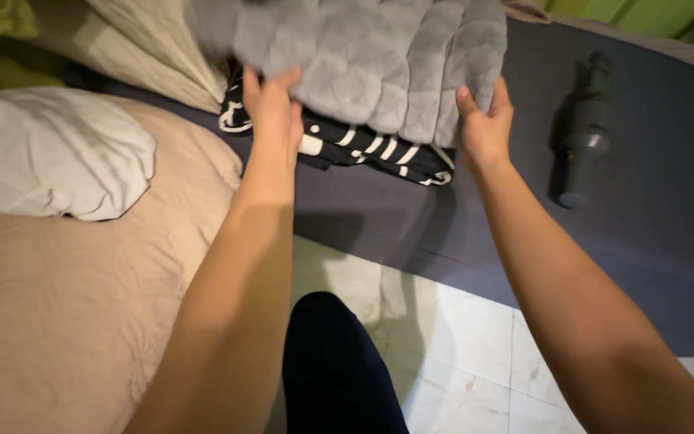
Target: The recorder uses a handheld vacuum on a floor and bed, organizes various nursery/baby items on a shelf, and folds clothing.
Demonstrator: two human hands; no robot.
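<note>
Gripping the folded grey plush blanket (371, 60) at both near corners, left hand (273, 108) and right hand (485, 128), we should keep it level above the black-and-white garment (363, 149) on the far mattress.

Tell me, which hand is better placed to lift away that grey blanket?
Probably the right hand: its fingers already wrap the grey plush blanket's lower corner. The left hand only presses up under its edge, above the black-and-white cloth.

From my remote seat, the grey plush blanket (379, 56) runs off the frame at 12 o'clock. It hides most of the black-and-white cloth (363, 149). The dark bottle (584, 137) at 2 o'clock is too dim to make out.
</note>
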